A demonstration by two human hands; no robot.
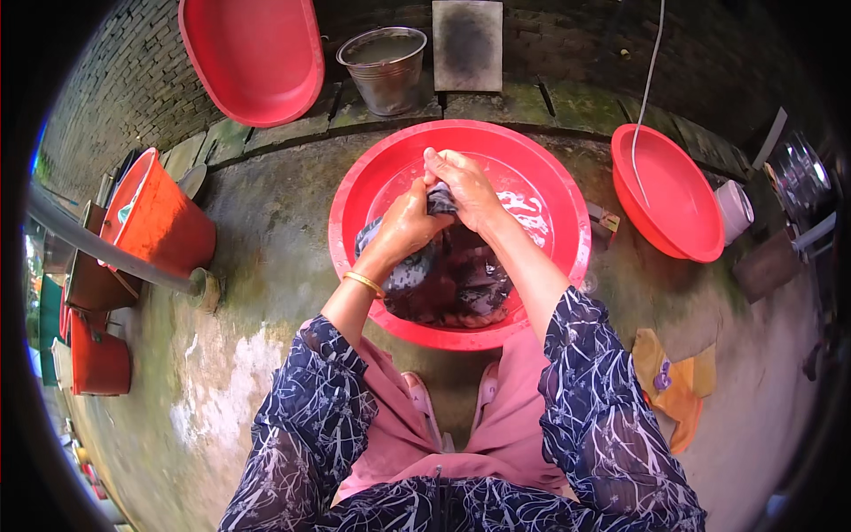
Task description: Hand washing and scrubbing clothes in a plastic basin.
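Note:
A round red plastic basin [459,133] of water stands on the floor before me. Above it my left hand [407,223] and my right hand [463,183] are close together, both closed on a wet grey patterned cloth [441,199]. Part of a grey pixel-patterned cloth [409,269] hangs below my left hand into the basin; whether it is the same piece I cannot tell. Dark wet cloth [465,286] lies in the water at the near side. My left wrist wears a gold-coloured bangle [364,283].
A metal bucket [385,83] and an upright red tub [256,60] stand by the brick wall. On the right a tilted red basin [665,193] has a white hose [643,120] hanging into it. Orange buckets [173,226] and a grey pole [113,246] are at left.

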